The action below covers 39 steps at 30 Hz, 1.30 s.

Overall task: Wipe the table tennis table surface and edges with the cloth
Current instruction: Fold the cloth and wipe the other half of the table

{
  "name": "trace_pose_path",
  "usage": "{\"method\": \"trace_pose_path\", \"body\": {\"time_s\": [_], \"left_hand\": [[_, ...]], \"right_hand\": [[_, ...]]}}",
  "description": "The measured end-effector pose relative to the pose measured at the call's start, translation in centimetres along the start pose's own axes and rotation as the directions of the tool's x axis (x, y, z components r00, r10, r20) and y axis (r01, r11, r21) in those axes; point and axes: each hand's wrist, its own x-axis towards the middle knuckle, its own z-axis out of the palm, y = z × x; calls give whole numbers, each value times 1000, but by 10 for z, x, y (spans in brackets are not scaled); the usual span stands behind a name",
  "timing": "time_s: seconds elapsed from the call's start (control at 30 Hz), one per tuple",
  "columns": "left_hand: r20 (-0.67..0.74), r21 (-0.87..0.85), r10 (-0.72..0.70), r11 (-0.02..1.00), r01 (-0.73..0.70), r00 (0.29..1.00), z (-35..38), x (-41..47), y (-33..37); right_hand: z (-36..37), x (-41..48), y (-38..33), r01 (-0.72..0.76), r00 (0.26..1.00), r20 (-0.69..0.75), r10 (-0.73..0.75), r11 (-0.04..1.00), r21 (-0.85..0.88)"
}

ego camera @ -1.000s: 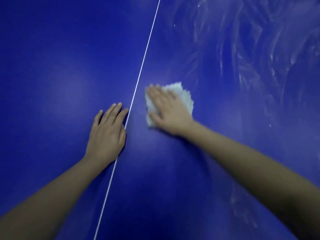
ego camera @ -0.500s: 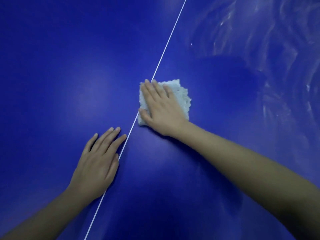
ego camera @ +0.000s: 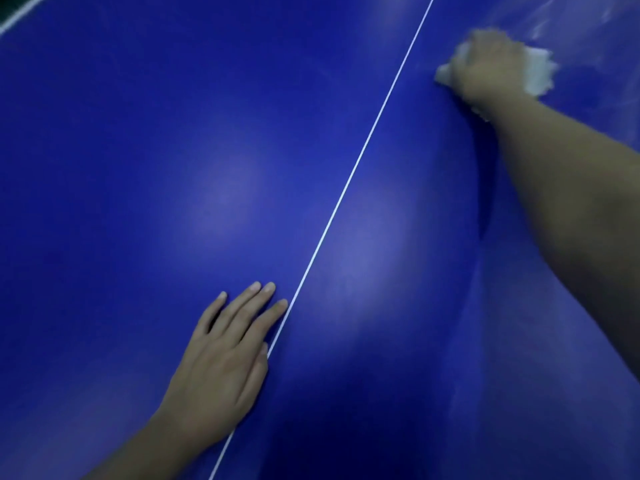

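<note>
The blue table tennis table (ego camera: 138, 168) fills the view, with a thin white centre line (ego camera: 349, 174) running from the bottom middle to the upper right. My right hand (ego camera: 488, 67) is stretched far out to the upper right, just right of that line, and presses down on a white cloth (ego camera: 538, 72). The hand and cloth are blurred by motion, and the cloth shows at both sides of the hand. My left hand (ego camera: 221, 362) lies flat on the table, fingers straight, just left of the line near the bottom.
Pale wipe streaks (ego camera: 588, 22) mark the surface at the top right, beyond the cloth. A white edge line (ego camera: 17, 13) and a dark strip past the table show in the top left corner.
My right hand has pushed the cloth away from me and to the right of the centre line. My left hand stays flat beside the line, now lower in view.
</note>
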Motion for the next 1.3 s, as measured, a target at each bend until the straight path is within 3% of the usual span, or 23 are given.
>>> {"method": "trace_pose_path", "body": {"time_s": [0.07, 0.1, 0.2, 0.27, 0.3, 0.37, 0.4, 0.47, 0.53, 0.6, 0.7, 0.77, 0.8, 0.87, 0.93, 0.97, 1.0, 1.07, 1.1, 1.13, 1.2, 1.23, 1.3], "left_hand": [[-50, 40, 39, 999, -37, 998, 6, 0, -2], [-67, 48, 43, 998, -39, 997, 5, 0, -1], [-32, 25, 15, 1000, -14, 999, 4, -1, 1], [-48, 35, 17, 999, -16, 999, 3, -3, 1], [-54, 39, 17, 999, -15, 998, 3, -3, 2], [-63, 46, 11, 999, -8, 998, 2, -4, 3], [-75, 56, 11, 998, -6, 997, 2, -4, 4], [-83, 52, 10, 999, -6, 996, 3, -4, 4], [-86, 45, 5, 999, -1, 996, 3, -5, 3], [-91, 47, 9, 999, -4, 996, 3, -6, 3], [-107, 23, 23, 1000, -21, 994, 6, -6, 3], [-130, 7, 29, 1000, -28, 991, 9, -7, 2], [-142, -2, 34, 999, -34, 989, 10, -7, 1], [-153, -24, 47, 998, -52, 987, 10, -8, 0], [-132, -28, 57, 998, -61, 990, 10, -8, 0], [-120, -32, 57, 998, -61, 991, 10, -7, 2], [-104, -45, 55, 997, -60, 993, 11, -11, 3], [-60, -97, 37, 994, -43, 997, 11, -27, 4], [-45, -128, 39, 991, -45, 998, 12, -38, 4], [-39, -150, 55, 987, -60, 998, 13, -50, 4], [-29, -190, 89, 977, -92, 996, 15, -74, 1], [-26, -212, 96, 972, -99, 995, 15, -83, 0], [-27, -263, 91, 960, -95, 995, 16, -95, 0]], "right_hand": [[-2, -5, -46, 58, 998, -27, -53, 964, 260], [-2, -14, -76, 205, 979, -63, -195, 918, 340], [-5, -86, -147, 561, 817, -53, -574, 772, 299], [2, -139, -147, 639, 754, -68, -653, 706, 304], [1, -153, -134, 633, 757, -82, -648, 697, 337], [-2, -157, -102, 528, 840, -117, -529, 752, 394], [0, -152, -79, 416, 908, -143, -394, 807, 418], [7, -147, -24, 29, 996, -89, 6, 926, 376], [12, -164, 7, -302, 951, 21, 309, 910, 285], [11, -203, -11, -341, 939, 49, 341, 902, 266], [-10, -299, -97, -77, 997, 41, 66, 907, 414], [-31, -388, -168, 168, 976, 54, -210, 891, 422], [-41, -435, -203, 317, 933, 33, -358, 862, 396], [-59, -510, -253, 594, 755, 64, -653, 721, 357], [-67, -545, -265, 724, 589, 118, -800, 587, 362], [-67, -546, -258, 720, 600, 113, -792, 596, 355], [-66, -544, -252, 640, 695, 88, -714, 670, 378], [-61, -531, -233, 240, 936, 123, -330, 852, 465], [-60, -523, -225, 8, 980, 173, -96, 893, 450], [-58, -517, -223, -196, 968, 223, 112, 894, 403], [-60, -515, -250, -393, 912, 261, 317, 857, 332], [-65, -519, -276, -408, 905, 270, 329, 850, 333], [-77, -537, -343, -286, 949, 230, 214, 892, 350]]}}
